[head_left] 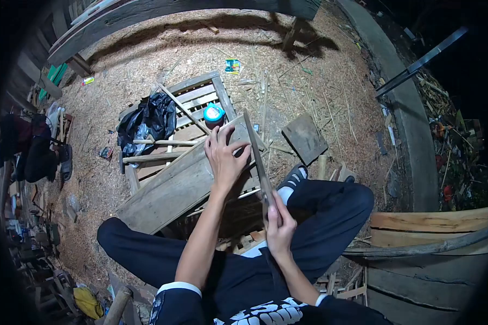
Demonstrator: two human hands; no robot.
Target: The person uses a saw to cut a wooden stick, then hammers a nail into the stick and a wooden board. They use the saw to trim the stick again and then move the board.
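Observation:
My left hand (225,157) rests on the weathered wooden plank (173,187) in front of me. Its fingers are spread and bent over the board, with the thumb pointing toward the blade. In my right hand (281,230) is the grip of a long, thin-bladed tool (259,157), seen nearly edge-on. The blade reaches up and away, crossing the plank's far right end just right of my left hand. A round container with a blue lid (213,113) stands just beyond my left fingertips.
Under the plank is a slatted wooden frame (222,96), carrying a black plastic bag (156,122) and loose sticks. A square board (305,138) lies to the right. A thick beam (190,12) spans the back; boards (417,276) stand at lower right. Another person's leg (40,157) shows at left.

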